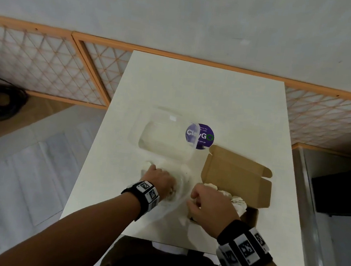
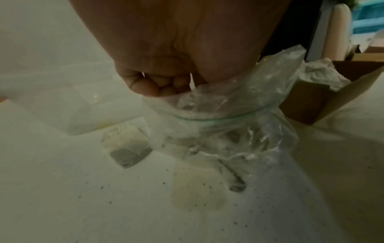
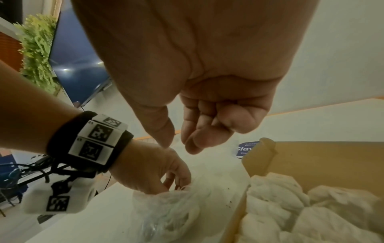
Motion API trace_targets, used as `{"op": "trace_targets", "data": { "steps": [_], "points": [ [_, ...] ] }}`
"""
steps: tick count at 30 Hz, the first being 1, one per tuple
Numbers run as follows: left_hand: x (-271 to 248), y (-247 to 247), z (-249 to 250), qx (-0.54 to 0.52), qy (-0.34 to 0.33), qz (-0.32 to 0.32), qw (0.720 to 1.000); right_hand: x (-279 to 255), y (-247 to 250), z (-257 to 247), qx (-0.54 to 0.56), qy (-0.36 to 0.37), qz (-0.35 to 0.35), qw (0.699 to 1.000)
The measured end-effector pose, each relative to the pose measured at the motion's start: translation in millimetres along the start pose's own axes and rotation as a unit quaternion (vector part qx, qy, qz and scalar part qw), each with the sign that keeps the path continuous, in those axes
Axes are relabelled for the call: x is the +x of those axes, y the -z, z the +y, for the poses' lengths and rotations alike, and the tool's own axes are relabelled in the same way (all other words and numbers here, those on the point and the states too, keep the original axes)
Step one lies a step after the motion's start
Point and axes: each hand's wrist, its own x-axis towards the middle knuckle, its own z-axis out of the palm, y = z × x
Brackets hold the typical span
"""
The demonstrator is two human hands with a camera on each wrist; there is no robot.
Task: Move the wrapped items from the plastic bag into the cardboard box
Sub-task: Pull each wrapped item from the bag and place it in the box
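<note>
Wrapped items point(image 3: 290, 207), white crumpled bundles, already crowd the near end of the cardboard box point(image 1: 237, 172), which sits open on the white table point(image 1: 196, 87) with its lid flap laid back. Just left of it lies the plastic bag point(image 2: 239, 118), clear and creased. The left hand point(image 1: 158, 180) pinches the bag's mouth, fingers point(image 2: 162, 85) curled tight on the film. The right hand point(image 1: 210, 201) hovers above the gap between bag and box, fingers loosely curled, holding nothing. A tea bag point(image 2: 126, 148) rests on the table beside the plastic.

Risk, I'd say: that slippery film could slide or fold shut if the left pinch eases, and crumbs are scattered underneath. Room is tight between bag and box wall; the far half of the table, beyond a clear container point(image 1: 165, 136), is freer.
</note>
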Motion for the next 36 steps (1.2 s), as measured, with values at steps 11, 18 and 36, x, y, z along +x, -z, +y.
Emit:
{"op": "trace_targets", "data": {
  "steps": [11,18,36],
  "points": [
    [-58.1,34.7,-32.7,-0.441,0.060,0.087,0.891,11.9,14.5,-7.4,0.131,0.019,0.028,0.991],
    [-96.2,77.8,-26.6,-0.688,0.024,0.082,0.721,13.9,40.5,-27.5,0.342,0.059,-0.031,0.937],
    [-117.1,118.1,-21.5,-0.744,-0.004,0.135,0.655,1.2,45.1,-29.4,0.437,0.111,0.004,0.892]
  ]
}}
